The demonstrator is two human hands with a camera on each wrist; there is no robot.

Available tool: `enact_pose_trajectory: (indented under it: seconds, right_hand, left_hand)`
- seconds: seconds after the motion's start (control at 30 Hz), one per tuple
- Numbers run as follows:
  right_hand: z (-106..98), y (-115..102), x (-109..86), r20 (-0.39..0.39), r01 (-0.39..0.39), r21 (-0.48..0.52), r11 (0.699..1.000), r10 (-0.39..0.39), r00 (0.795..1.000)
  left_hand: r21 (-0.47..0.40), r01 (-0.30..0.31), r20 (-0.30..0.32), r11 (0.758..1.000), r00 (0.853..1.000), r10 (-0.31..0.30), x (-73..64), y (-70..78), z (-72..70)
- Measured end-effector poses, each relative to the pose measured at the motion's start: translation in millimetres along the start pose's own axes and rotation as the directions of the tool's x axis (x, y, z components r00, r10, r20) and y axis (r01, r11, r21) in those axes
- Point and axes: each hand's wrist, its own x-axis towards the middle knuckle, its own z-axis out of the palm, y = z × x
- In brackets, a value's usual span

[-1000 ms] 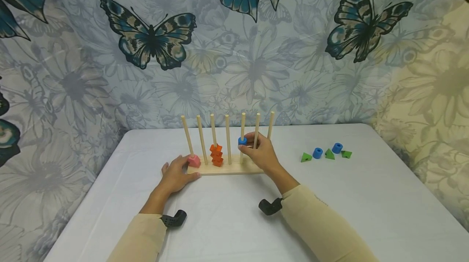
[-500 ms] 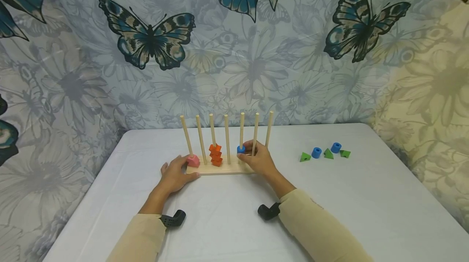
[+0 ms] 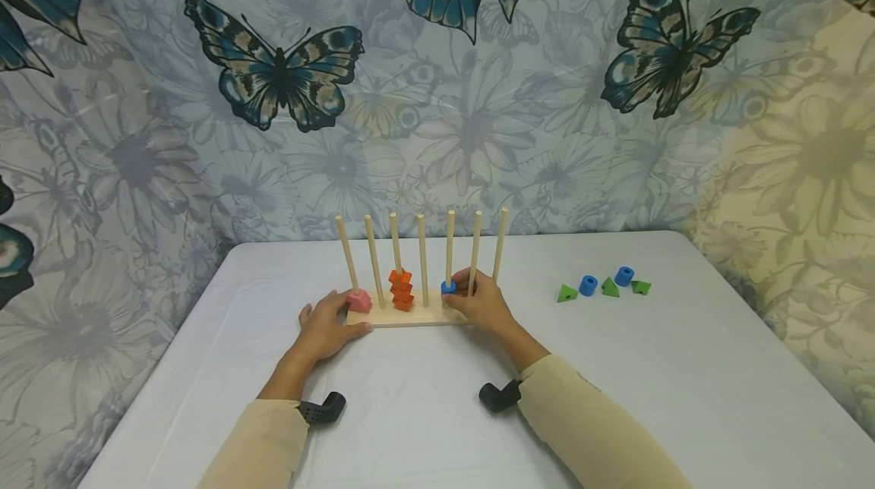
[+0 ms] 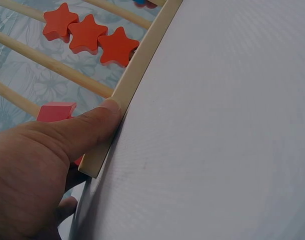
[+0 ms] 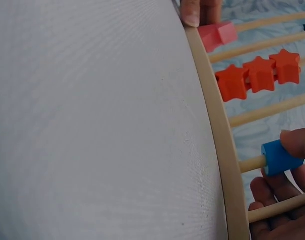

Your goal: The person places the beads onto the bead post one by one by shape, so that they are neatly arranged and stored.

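A wooden peg board (image 3: 410, 320) with a row of upright pegs stands towards the back of the table. My left hand (image 3: 324, 333) grips its left end, thumb (image 4: 105, 117) pressed on the front edge. Beside those fingers, a pink block (image 3: 359, 301) sits at the bottom of the leftmost peg. Three orange star beads (image 3: 402, 291) are stacked on the third peg from the left. My right hand (image 3: 488, 307) pinches a blue cylinder bead (image 5: 278, 157) threaded on the third peg from the right, with bare peg showing between bead and base in the right wrist view.
To the right on the white table (image 3: 615, 375) lie two blue cylinder beads (image 3: 589, 285) and three green triangular beads (image 3: 567, 293). Behind the table hangs a butterfly-patterned cloth (image 3: 478, 132). The bare peg tops stick up around my right hand.
My right hand has moved down, and the blue cylinder bead has slid down its peg towards the base. The left hand has stayed at the board's left end.
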Motion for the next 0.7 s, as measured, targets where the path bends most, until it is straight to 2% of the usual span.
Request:
enact_pose_trajectory:
  seconds: [0.47,0.7]
  right_hand:
    - [-1.0,2.2,-0.7,0.011,0.002,-0.026,1.0,-0.002,1.0]
    - [-3.8,-3.7,-4.6,-0.017,-0.018,-0.025,1.0,0.018,1.0]
  left_hand:
    - [-0.006,-0.002,-0.005,1.0,1.0,0.002,0.1,-0.8,-0.6]
    - [-0.007,0.005,0.006,1.0,1.0,-0.005,-0.8,-1.8,-0.1]
